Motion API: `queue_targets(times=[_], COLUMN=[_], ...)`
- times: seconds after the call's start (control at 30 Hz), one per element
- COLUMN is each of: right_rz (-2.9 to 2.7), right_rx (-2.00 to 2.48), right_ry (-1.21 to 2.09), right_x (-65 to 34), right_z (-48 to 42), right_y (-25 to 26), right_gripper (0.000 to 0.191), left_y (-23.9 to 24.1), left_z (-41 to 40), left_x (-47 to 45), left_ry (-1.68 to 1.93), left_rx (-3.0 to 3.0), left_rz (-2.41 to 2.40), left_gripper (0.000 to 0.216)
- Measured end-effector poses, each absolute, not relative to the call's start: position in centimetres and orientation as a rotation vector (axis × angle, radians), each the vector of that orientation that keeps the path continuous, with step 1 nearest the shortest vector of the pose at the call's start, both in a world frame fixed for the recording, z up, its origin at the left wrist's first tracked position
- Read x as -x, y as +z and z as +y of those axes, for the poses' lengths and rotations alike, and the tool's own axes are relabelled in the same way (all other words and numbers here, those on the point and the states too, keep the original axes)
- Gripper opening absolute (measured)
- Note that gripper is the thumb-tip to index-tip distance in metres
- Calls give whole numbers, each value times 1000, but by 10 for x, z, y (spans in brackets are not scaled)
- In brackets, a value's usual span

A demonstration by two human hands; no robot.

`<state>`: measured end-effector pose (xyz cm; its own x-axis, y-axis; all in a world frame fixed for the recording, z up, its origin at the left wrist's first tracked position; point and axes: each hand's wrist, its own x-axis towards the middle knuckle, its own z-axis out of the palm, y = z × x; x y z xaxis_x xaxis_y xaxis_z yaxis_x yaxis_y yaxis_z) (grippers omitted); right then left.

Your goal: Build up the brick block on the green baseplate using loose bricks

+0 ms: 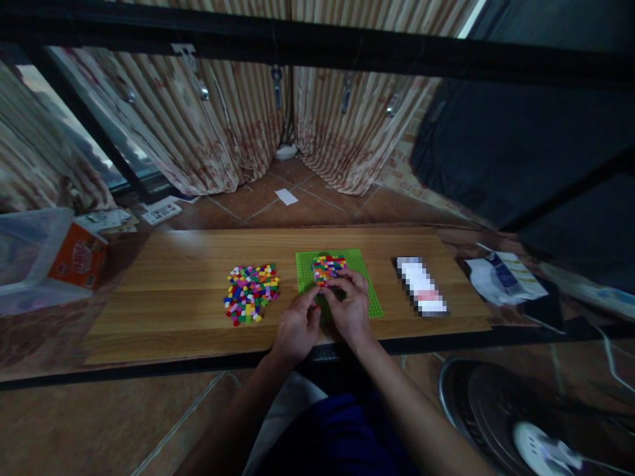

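On the wooden board lies a green studded baseplate [370,291]. A tight block of small multicoloured toy bricks [328,266] covers its upper middle part. My left hand [299,325] is at the near left corner of that block, fingers curled, index fingertip by the brick edge. From the right, my right hand [351,305] reaches over the plate with thumb and index finger pinched at the near edge of the bricks. Both sets of fingertips almost meet; whatever is between them is too small or hidden. Left of the plate is a loose pile of coloured bricks [251,292].
A phone with a blurred screen [421,287] lies right of the baseplate on the wooden board [169,284]. At the far left stands a clear plastic bin [34,258] with an orange label. A round fan-like object [506,403] is at lower right, papers [506,277] beyond the board.
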<state>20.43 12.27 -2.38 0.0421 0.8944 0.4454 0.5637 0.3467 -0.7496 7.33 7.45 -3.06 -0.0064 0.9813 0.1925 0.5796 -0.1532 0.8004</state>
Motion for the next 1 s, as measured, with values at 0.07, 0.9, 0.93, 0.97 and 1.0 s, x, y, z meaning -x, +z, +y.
queue_targets(times=[0.07, 0.9, 0.93, 0.97, 1.0], right_rz=[-1635, -1569, -1578, -1587, -1594], right_rx=[1325, 1450, 1456, 1465, 1475], right_ry=[434, 545, 543, 538, 531], right_x=[-206, -201, -201, -201, -201], right_z=[122, 132, 133, 134, 134], right_y=[-24, -11, -10, -10, -10], right_gripper=[6, 8, 8, 8, 8], left_y=[-32, -45, -46, -46, -45], left_z=[75, 77, 77, 77, 77], left_x=[-75, -82, -82, -82, -82], left_ry=[1018, 1077, 1075, 1071, 1064], left_rx=[-1808, -1936, -1938, -1938, -1938], left_rz=[1633, 1703, 1710, 1716, 1718], left_gripper=[46, 45, 46, 46, 47])
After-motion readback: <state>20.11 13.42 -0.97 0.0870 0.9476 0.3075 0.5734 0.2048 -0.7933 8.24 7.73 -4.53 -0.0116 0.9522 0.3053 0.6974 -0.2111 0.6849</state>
